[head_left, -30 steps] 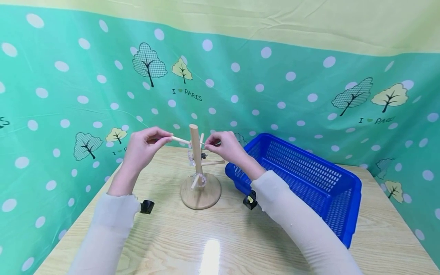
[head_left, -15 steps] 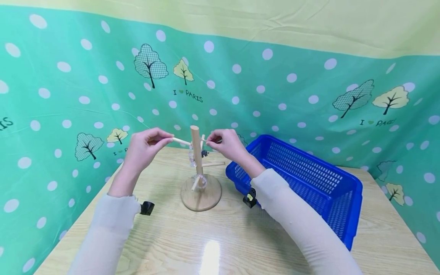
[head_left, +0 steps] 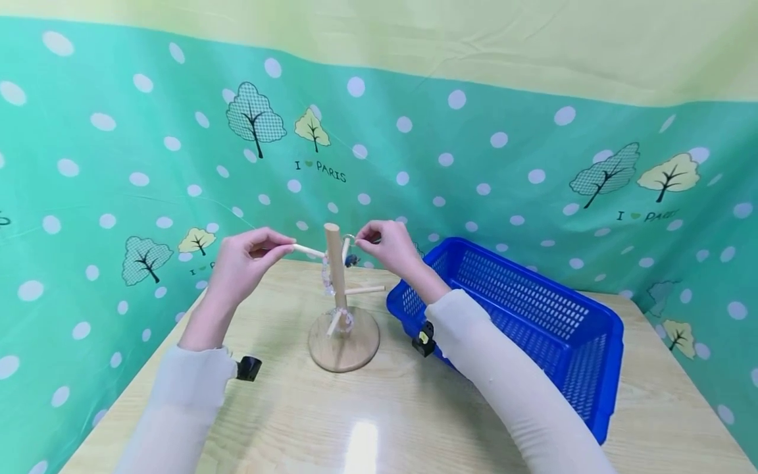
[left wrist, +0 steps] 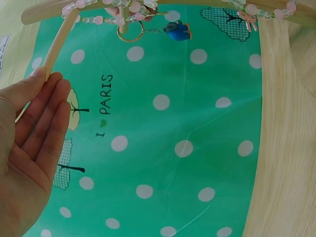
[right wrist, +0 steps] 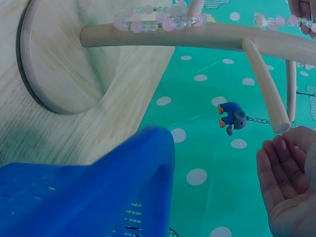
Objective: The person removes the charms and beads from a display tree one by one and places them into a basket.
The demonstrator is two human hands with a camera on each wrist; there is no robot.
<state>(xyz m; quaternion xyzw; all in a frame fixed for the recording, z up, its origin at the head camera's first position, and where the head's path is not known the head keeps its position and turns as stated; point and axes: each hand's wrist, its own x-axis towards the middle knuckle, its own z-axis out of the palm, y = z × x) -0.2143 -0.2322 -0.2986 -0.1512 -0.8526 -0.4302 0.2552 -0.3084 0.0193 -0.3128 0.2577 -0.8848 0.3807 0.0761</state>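
A wooden peg stand rises from its round base mid-table. Pale bead bracelets hang on it. My left hand pinches the tip of the left peg; in the left wrist view its fingers lie against that peg. My right hand pinches a keychain ring at the tip of a rear peg, and a small blue elephant charm dangles below. The right wrist view shows the charm on its chain beside the peg tip, with the hand just under it.
A blue plastic basket stands to the right of the stand, close to my right forearm. A green dotted cloth walls the table at the back and both sides. Bare wooden tabletop lies in front of the stand.
My right hand has risen a little along the rear peg with the keychain, and the charm hangs higher. The left hand keeps its pinch on the left peg.
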